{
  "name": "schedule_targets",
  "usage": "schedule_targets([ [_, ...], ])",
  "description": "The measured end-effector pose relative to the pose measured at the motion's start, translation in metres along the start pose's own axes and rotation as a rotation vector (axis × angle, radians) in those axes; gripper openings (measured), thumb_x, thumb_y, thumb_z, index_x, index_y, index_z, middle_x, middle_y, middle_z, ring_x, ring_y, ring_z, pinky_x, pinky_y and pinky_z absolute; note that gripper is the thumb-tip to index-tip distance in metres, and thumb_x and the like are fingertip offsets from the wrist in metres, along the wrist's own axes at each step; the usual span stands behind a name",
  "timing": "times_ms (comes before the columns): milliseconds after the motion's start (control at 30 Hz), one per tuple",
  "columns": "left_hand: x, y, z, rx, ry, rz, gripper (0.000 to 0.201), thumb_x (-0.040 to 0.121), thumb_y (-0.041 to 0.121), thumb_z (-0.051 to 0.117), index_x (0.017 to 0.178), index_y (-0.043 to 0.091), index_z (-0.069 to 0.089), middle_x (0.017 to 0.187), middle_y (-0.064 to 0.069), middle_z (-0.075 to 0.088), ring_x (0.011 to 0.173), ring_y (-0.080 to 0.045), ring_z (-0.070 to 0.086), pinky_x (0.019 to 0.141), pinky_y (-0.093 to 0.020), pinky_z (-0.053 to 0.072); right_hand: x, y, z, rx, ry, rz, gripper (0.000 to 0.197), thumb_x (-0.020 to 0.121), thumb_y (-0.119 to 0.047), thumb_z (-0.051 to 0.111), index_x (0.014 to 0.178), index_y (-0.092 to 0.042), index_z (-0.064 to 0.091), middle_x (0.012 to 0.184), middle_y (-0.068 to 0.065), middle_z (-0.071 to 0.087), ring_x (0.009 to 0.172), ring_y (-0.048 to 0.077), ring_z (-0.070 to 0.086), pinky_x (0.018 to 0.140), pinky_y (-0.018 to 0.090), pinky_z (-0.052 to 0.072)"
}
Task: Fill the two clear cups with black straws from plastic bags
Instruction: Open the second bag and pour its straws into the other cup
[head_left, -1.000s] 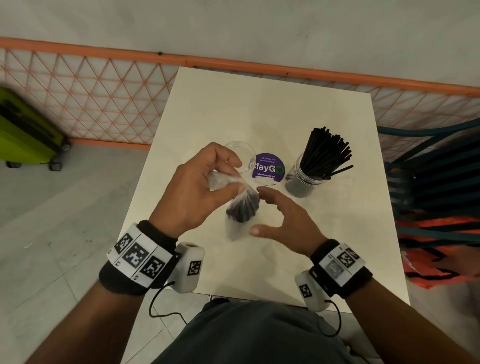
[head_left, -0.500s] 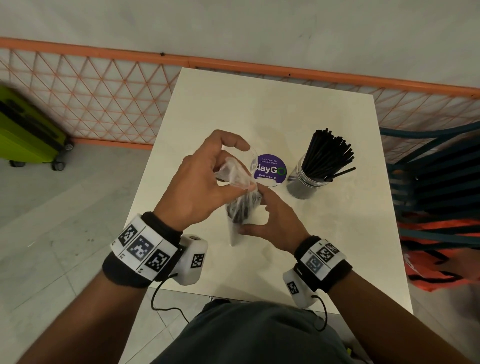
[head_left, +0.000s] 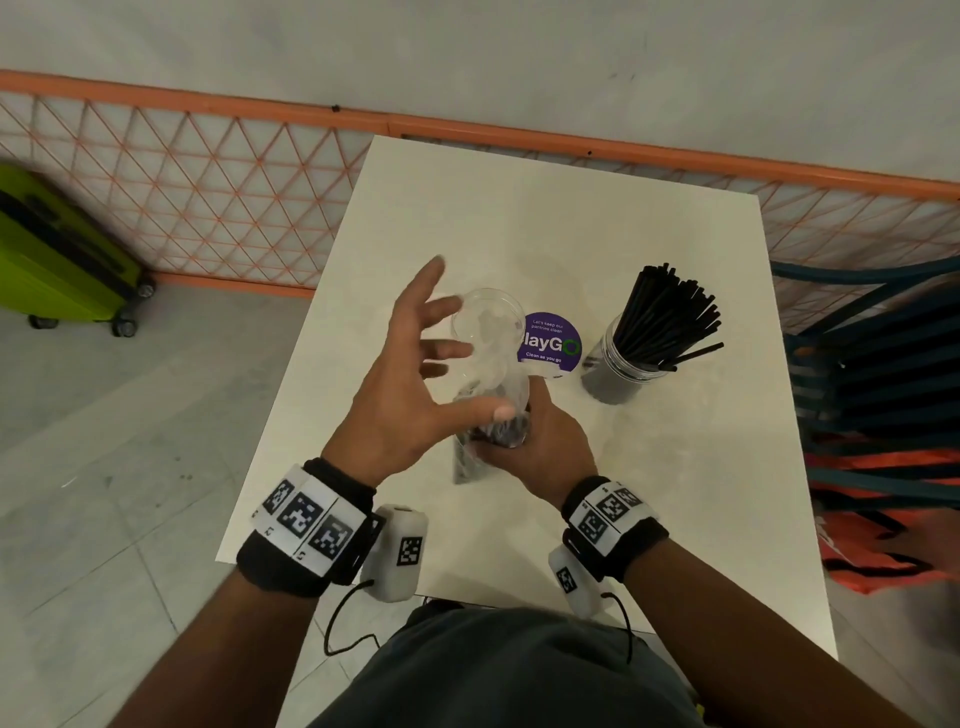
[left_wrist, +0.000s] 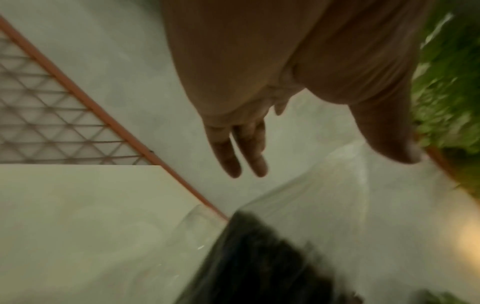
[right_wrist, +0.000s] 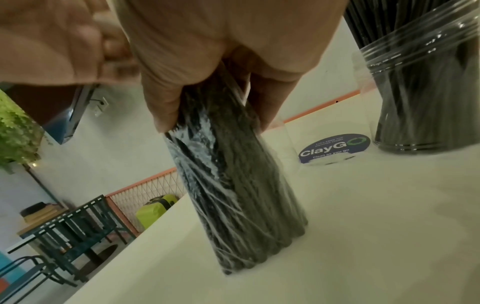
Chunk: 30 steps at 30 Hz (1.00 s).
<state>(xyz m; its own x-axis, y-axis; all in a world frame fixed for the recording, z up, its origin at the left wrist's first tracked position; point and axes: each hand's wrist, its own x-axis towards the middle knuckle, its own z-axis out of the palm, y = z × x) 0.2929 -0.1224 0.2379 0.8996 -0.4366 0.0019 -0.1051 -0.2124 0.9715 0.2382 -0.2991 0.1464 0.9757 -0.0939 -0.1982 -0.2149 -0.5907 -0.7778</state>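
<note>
The left hand (head_left: 410, 395) hovers, its grip spread and empty. The right hand (head_left: 540, 447) wraps its grip round a clear plastic bag of black straws (right_wrist: 233, 185), standing upright on the white square desk (head_left: 649, 467), long axis vertical. An orange lattice fence (head_left: 208, 208) runs behind.

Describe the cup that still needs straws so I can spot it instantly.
On the white table, find the round purple sticker near the middle. The empty clear cup stands just left of it, beside the open left hand. Unlike the cup right of the sticker, it holds no black straws.
</note>
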Motion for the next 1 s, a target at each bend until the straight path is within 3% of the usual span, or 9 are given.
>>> schedule_targets([
  [167,-0.02,-0.065,0.017,0.082,-0.169,-0.256,0.125,0.057,0.064,0.081,0.153,0.045,0.004,0.157,0.003,0.039,0.132,-0.011,0.05,0.111,-0.041,0.044,0.002,0.008,0.002,0.034,-0.053,0.014,0.078,0.066,-0.054,0.081,0.129,-0.03,0.041,0.108,-0.022,0.055,0.093,0.003,0.059,0.075,0.017,0.046],
  [333,-0.034,-0.101,0.04,0.008,-0.022,-0.187,0.068,0.077,0.046,0.077,0.137,0.048,0.047,0.124,0.027,0.067,0.114,-0.001,0.065,0.099,-0.029,0.054,0.004,0.021,0.01,0.035,-0.128,0.109,0.077,0.053,-0.054,0.087,0.119,-0.032,0.055,0.1,-0.026,0.061,0.093,-0.003,0.062,0.077,0.008,0.042],
  [433,-0.036,-0.115,0.043,0.074,0.028,-0.16,0.046,0.08,0.029,0.079,0.124,0.028,0.066,0.096,0.038,0.07,0.096,0.008,0.069,0.09,-0.028,0.058,0.009,0.026,0.01,0.045,-0.156,0.092,0.072,0.057,-0.041,0.093,0.115,-0.041,0.05,0.098,-0.037,0.055,0.088,-0.021,0.054,0.078,0.001,0.037],
  [533,-0.034,-0.117,0.043,0.297,0.019,-0.026,0.038,0.085,0.036,0.073,0.115,0.013,0.07,0.101,0.022,0.072,0.096,0.001,0.063,0.086,-0.011,0.048,0.011,0.03,0.009,-0.094,-0.166,0.056,0.089,0.052,-0.059,0.087,0.129,-0.039,0.049,0.118,-0.026,0.053,0.108,-0.005,0.051,0.093,0.022,0.044],
  [633,-0.031,-0.122,0.039,0.525,-0.106,0.088,0.063,0.086,0.063,0.056,0.129,0.016,0.061,0.131,-0.002,0.066,0.12,-0.009,0.052,0.106,-0.025,0.041,0.012,0.032,0.007,-0.242,-0.201,0.087,0.094,0.054,-0.068,0.077,0.135,-0.032,0.047,0.128,-0.005,0.052,0.117,0.017,0.048,0.1,0.037,0.045],
  [700,-0.03,-0.121,0.037,0.449,-0.187,-0.03,0.084,0.082,0.062,0.064,0.15,0.026,0.033,0.148,0.009,0.05,0.13,-0.004,0.047,0.108,-0.025,0.041,0.014,0.032,0.008,-0.294,-0.236,0.084,0.081,0.064,-0.063,0.074,0.134,-0.028,0.05,0.127,0.001,0.054,0.117,0.022,0.052,0.101,0.037,0.045],
  [766,-0.031,-0.118,0.041,0.271,-0.212,-0.142,0.094,0.082,0.049,0.072,0.155,0.033,0.016,0.145,0.024,0.045,0.123,0.007,0.05,0.098,-0.005,0.038,0.017,0.034,0.016,-0.333,-0.267,0.069,0.07,0.073,-0.05,0.076,0.133,-0.025,0.051,0.127,0.004,0.054,0.117,0.023,0.053,0.101,0.033,0.045],
  [833,-0.032,-0.121,0.047,0.28,-0.171,-0.174,0.078,0.087,0.04,0.069,0.152,0.028,0.027,0.136,0.022,0.051,0.111,-0.004,0.061,0.082,0.002,0.038,0.019,0.035,0.02,-0.283,-0.285,0.099,0.077,0.068,-0.048,0.082,0.134,-0.026,0.049,0.128,0.003,0.054,0.117,0.022,0.053,0.1,0.033,0.046],
  [1000,-0.034,-0.138,0.054,0.42,-0.158,-0.238,0.049,0.094,0.031,0.063,0.138,0.015,0.05,0.131,-0.006,0.065,0.11,-0.029,0.063,0.079,-0.021,0.038,0.013,0.041,0.013,-0.091,-0.236,0.089,0.089,0.064,-0.031,0.089,0.14,-0.025,0.042,0.136,-0.002,0.05,0.12,0.013,0.049,0.1,0.025,0.039],
])
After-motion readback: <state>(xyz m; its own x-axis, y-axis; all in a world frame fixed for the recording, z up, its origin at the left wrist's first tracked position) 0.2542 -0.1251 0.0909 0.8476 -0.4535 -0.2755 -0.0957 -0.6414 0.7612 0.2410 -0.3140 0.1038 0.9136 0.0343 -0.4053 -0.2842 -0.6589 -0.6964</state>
